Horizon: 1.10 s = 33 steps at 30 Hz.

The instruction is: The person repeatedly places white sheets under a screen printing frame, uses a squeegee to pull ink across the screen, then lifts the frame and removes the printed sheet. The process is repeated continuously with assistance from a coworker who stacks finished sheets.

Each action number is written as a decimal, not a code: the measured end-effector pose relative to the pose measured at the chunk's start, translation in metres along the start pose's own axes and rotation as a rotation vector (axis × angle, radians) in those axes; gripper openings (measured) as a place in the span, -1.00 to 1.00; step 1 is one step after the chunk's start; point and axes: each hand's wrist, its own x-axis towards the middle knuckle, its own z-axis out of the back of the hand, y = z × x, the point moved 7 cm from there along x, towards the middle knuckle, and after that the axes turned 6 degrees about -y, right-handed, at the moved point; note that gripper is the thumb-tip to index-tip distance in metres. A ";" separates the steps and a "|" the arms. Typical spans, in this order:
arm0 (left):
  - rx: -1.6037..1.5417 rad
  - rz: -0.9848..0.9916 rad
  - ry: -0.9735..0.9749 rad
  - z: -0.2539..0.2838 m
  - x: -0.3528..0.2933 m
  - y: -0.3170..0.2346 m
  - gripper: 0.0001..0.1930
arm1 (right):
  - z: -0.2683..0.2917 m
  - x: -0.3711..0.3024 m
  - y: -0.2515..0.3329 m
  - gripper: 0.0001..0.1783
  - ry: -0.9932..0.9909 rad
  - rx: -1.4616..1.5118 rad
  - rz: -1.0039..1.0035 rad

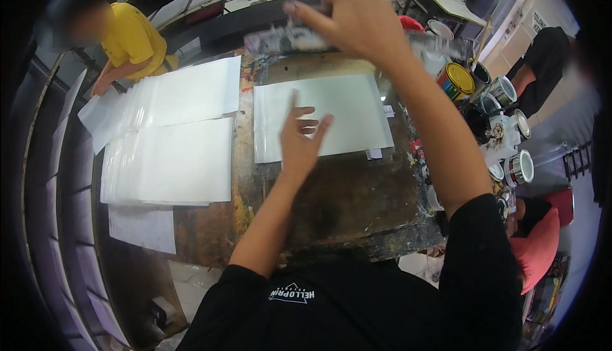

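My left hand (303,136) is over a pale, translucent sheet (347,115) on the stained work board (331,201). Its fingers are apart and nothing is in them; whether the fingertips touch the sheet, I cannot tell. My right hand (360,23) is raised at the far side of the board, the thumb stretched out to the left and the other fingers mostly hidden. Just beyond and below it runs a paint-smeared, blurred bar (274,40), perhaps a frame edge. Small white tabs (375,153) lie at the sheet's right and near edges.
Overlapping stacks of pale sheets (185,160) lie to the left. A co-worker in a yellow shirt (134,39) handles a sheet at their far end. Paint cans (459,78) and tubs (519,166) crowd the right side. Other people are at the right; racks (67,204) stand at far left.
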 end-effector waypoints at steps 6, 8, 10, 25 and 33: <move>-0.127 0.025 0.188 0.057 -0.004 -0.038 0.13 | -0.027 -0.129 0.022 -0.37 0.253 -0.034 0.070; -0.001 -0.010 0.091 0.061 -0.033 0.001 0.11 | -0.048 -0.165 0.014 -0.53 0.405 0.009 0.043; 0.261 -0.084 0.038 0.067 -0.054 0.034 0.13 | -0.069 -0.202 0.017 -0.58 0.498 0.037 0.021; 0.658 -0.257 0.063 0.065 -0.070 0.060 0.25 | -0.211 -0.153 -0.050 -0.71 0.388 -0.102 -0.075; 0.540 -0.268 0.027 0.068 -0.069 0.054 0.30 | -0.287 -0.060 -0.109 -0.46 0.675 -0.057 -0.158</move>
